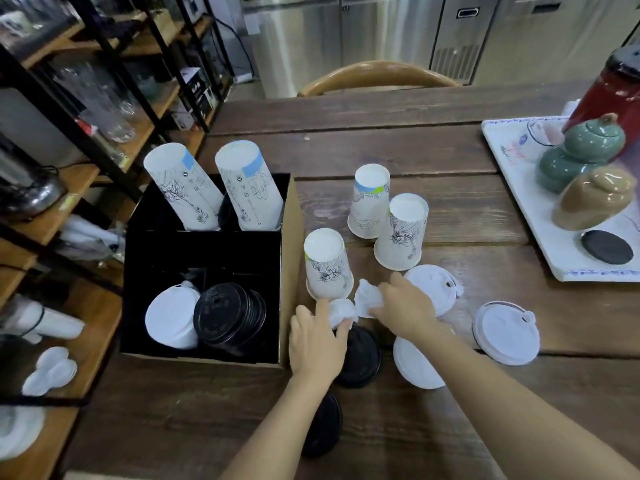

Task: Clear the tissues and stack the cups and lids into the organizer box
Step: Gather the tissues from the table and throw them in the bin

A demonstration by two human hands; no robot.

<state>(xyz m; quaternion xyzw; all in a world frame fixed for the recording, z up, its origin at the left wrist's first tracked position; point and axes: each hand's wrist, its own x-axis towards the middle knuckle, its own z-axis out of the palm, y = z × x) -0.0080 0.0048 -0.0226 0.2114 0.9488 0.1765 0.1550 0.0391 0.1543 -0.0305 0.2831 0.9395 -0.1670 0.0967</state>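
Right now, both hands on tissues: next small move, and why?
Probably close and lift both tissues off the table. The left hand pinches one crumpled tissue and the right hand grips the other tissue; they lie among the cups and lids, blocking stacking.

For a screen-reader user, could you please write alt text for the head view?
Both hands, left hand and right hand, gather crumpled tissues on a wooden table, among upturned paper cups, loose lids and an organizer box.

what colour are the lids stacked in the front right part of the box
Black: the stack of lids leans beside white ones, seen in the head view.
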